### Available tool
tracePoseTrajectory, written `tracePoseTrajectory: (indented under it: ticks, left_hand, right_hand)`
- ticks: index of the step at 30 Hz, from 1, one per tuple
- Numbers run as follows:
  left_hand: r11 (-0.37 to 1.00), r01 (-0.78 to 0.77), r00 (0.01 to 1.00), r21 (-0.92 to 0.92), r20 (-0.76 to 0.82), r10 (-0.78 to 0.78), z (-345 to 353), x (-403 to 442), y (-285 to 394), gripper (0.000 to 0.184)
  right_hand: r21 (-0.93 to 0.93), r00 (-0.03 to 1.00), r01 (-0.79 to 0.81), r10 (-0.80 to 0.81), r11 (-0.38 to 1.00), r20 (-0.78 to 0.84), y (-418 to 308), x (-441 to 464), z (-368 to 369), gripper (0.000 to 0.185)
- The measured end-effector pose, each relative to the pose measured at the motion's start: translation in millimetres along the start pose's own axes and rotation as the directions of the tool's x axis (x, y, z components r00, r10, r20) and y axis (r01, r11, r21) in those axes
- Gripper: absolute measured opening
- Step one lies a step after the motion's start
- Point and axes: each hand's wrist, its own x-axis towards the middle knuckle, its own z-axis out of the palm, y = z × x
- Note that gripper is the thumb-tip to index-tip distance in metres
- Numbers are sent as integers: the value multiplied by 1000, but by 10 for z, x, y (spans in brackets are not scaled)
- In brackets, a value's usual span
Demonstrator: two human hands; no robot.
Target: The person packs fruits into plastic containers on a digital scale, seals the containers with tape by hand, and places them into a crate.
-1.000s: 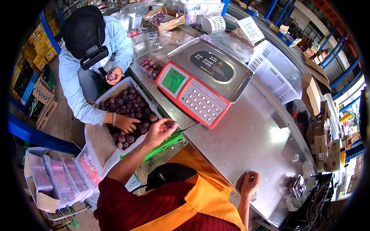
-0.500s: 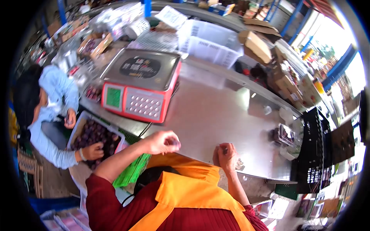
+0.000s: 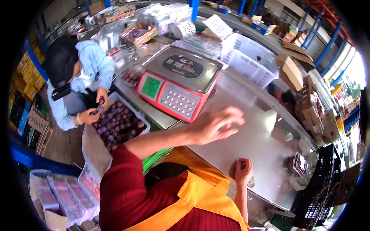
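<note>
My left hand (image 3: 216, 125) is over the steel table, just in front of the scale (image 3: 169, 96). It is smeared by motion, so I cannot tell what its fingers hold, if anything. Lower down, my right hand (image 3: 244, 173) rests by the table's near edge with its fingers curled. A small dark patch shows between those fingers, too unclear to name. Left of my left forearm stands a crate of dark purple plums (image 3: 119, 125). A co-worker (image 3: 83, 73) in a light blue shirt has both hands at that crate, fingers on plums.
A clear box of dark fruit (image 3: 299, 164) lies at the right end of the table (image 3: 266, 134), beside a black crate (image 3: 322, 188). White baskets (image 3: 250, 65) and cardboard boxes (image 3: 291, 73) line the back. Stacked packs (image 3: 65, 192) stand at lower left.
My view has swung left. My left hand, earlier pinching a small reddish thing near the table's front edge, has moved forward and right over the table. My right hand stays curled by the edge.
</note>
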Motion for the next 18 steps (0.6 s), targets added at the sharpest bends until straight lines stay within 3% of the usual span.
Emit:
tracePoseTrajectory:
  ticks: [1,3,5,7,8,10,11,13,16,18]
  left_hand:
    - [993,33,999,114,-33,-30,-49,-416,1,32]
    - [936,258,959,238,-184,-218,-158,-1308,-65,24]
    - [748,620,778,235,-306,-549,-352,-2209,34,21]
    - [608,750,637,260,-529,-560,-502,-3022,38,13]
    - [564,811,535,157,-591,-604,-636,-3371,24,13]
    - [351,912,383,211,-743,-549,-926,-3750,11,11]
    - [199,890,449,410,-714,-538,-1081,-4053,-114,20]
    - [196,890,442,411,-678,-587,-1231,-4081,-232,40]
    - [357,896,444,266,-592,-673,-1217,-3883,-606,57]
    - [154,896,387,416,-561,-732,-1125,-3786,-855,60]
  right_hand:
    - [-13,1000,-18,18,1000,16,27,-6,5,8]
    - [-23,999,19,-18,1000,40,115,-1,27,7]
    - [-52,998,47,-46,998,36,86,12,34,8]
    - [-66,997,-33,38,997,69,84,8,59,8]
    - [-85,998,-19,24,996,63,80,9,74,8]
    - [-107,999,9,-5,994,44,69,8,111,8]
    - [-125,999,9,-4,992,40,63,-8,127,8]
    - [-163,1000,11,-7,987,24,56,-15,146,8]
    - [-180,1000,0,2,984,13,92,-39,173,7]
    - [-188,1000,-10,12,982,9,80,-42,177,8]
